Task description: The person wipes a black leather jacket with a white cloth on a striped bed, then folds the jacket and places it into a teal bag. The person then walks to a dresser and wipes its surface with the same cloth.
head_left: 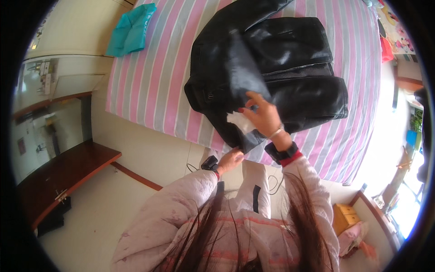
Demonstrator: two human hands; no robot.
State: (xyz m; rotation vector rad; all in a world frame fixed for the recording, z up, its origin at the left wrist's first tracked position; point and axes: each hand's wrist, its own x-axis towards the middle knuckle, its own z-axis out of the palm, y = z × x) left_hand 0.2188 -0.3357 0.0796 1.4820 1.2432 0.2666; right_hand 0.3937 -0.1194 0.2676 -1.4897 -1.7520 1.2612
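Observation:
A black leather jacket (pixel 290 45) lies spread on the striped bed, its shiny surface catching the light. One sleeve reaches down to the near edge of the bed, where my left hand (pixel 232 159) grips its cuff end. Over that sleeve is my right hand (pixel 265 119), with a crumpled white tissue or cloth (pixel 241 121) held under its curled fingers. The tissue lies against the black leather. Part of the jacket just beyond my right hand looks blurred.
Pink, grey and white stripes cover the bed (pixel 154 86). A folded turquoise bag (pixel 131 29) rests at its far left corner. At the left stands a dark red wooden ledge (pixel 72 172) below a mirror. A small wooden drawer box (pixel 345 217) sits at the lower right.

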